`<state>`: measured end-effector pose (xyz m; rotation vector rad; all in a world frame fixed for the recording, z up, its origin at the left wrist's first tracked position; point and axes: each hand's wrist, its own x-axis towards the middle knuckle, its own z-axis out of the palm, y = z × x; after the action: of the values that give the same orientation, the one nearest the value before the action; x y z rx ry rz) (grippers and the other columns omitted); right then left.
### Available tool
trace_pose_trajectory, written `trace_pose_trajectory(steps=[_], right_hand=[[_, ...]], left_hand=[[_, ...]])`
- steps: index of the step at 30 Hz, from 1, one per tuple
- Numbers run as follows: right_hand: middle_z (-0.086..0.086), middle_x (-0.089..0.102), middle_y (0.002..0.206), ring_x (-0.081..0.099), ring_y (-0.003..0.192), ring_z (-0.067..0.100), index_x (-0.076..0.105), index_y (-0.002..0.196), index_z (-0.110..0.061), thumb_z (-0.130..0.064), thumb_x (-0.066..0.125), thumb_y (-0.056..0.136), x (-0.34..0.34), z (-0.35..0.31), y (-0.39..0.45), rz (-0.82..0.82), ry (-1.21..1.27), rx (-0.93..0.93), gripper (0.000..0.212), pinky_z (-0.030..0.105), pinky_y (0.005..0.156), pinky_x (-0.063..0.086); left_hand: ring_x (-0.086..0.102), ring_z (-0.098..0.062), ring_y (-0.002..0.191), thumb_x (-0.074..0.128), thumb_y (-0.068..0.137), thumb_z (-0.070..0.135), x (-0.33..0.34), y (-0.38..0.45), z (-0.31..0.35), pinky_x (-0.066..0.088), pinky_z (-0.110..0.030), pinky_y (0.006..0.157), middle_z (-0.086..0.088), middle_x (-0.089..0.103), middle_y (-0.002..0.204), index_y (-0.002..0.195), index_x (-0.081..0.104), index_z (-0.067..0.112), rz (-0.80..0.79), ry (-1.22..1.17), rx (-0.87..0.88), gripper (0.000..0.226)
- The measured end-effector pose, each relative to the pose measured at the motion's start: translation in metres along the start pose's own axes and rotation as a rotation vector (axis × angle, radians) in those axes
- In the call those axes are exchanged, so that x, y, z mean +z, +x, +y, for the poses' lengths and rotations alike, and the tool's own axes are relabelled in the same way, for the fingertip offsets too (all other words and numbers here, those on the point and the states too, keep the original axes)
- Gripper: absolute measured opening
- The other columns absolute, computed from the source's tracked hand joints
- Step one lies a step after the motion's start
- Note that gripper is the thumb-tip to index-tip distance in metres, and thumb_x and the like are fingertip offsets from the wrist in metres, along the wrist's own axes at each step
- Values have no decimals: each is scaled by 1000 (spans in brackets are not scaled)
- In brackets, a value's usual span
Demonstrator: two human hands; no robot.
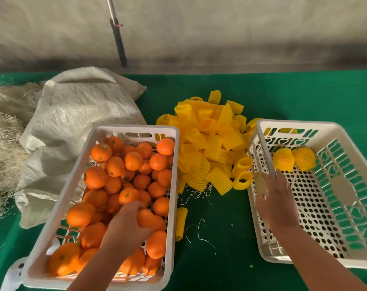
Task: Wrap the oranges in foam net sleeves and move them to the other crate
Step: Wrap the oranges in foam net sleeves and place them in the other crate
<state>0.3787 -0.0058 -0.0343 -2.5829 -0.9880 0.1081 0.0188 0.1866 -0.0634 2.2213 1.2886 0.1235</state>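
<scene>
Gripping an orange (145, 217) in the near part of the left crate (73, 171), the left hand (126, 225) could dislodge neighbours; the right hand (277, 204), fingers relaxed, hovers over the right crate (264, 148).

On the bench (283, 97), the pile of sleeves (209, 143) sits in the middle, with the crate of oranges (172, 164) to its left, the other crate (262, 148) holding two wrapped oranges (293, 159) to its right, and a sack (77, 114) further left.

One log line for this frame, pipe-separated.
left hand grips orange in left crate | right hand open over right crate rim | two wrapped oranges inside
</scene>
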Motion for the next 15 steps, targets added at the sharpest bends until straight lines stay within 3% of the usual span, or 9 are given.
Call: trace_pose_trajectory(steps=[2,4,6,9,12,15], right_hand=[[19,30,159,27,152,40,55,142,-15,-7,70,90,4,-5,-2,51,-23,-74,54,63,117,36],[15,35,157,30,151,36,59,137,-16,-13,71,91,10,-17,-3,46,-53,-195,47,63,119,33],[13,43,156,37,149,34,64,134,-17,-18,74,92,20,-36,-2,-28,-55,-287,43,58,122,30],[11,43,159,35,150,31,63,138,-19,-23,69,97,33,-76,8,-197,4,-376,41,45,122,31],[7,35,165,12,159,30,63,139,-18,-29,54,106,48,-105,26,-394,-218,-536,36,44,129,16],[11,3,174,0,160,37,63,131,-20,-35,62,102,59,-120,45,-595,-513,-486,33,52,126,23]], left_hand=[[63,3,89,78,68,69,-7,-8,15,51,-17,64,26,60,104,116,50,51,196,-336,-49,58],[66,4,93,77,69,76,-8,-16,39,61,-28,64,26,62,108,121,54,49,308,-675,-82,62],[68,-1,96,76,70,78,-2,-24,65,63,-32,67,22,62,114,128,54,45,349,-794,-66,71],[63,-2,106,71,70,82,10,-28,97,60,-23,69,23,57,126,135,50,44,353,-715,10,78],[52,7,118,65,74,84,21,-23,117,52,-8,76,35,47,133,133,43,53,245,-538,163,70],[36,17,127,60,78,83,34,-17,120,41,-3,75,46,29,138,135,25,64,88,-304,302,69]])
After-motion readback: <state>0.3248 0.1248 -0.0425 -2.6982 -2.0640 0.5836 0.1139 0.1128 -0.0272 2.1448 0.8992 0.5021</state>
